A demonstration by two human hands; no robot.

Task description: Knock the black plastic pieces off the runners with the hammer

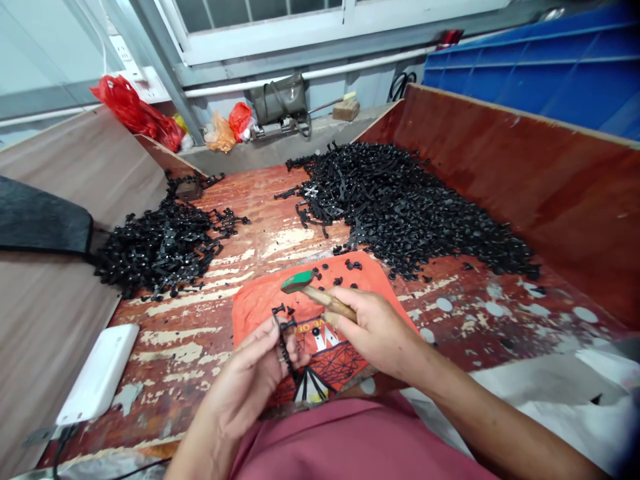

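Over the orange cloth (350,277), we are pinching a black plastic strip (284,340) upright in our left hand (250,373), while our right hand (375,330), fist wrapped around the hammer (313,288), is hovering just right of it.

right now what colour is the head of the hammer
Green, on the hammer head held in the right hand; the head view shows it.

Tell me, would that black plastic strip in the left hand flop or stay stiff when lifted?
The black plastic strip looks thin and branching, so probably light and slightly springy. It stands upright from the left hand, suggesting some stiffness. Its small nubs could likely snap off, like the loose bits on the orange sheet.
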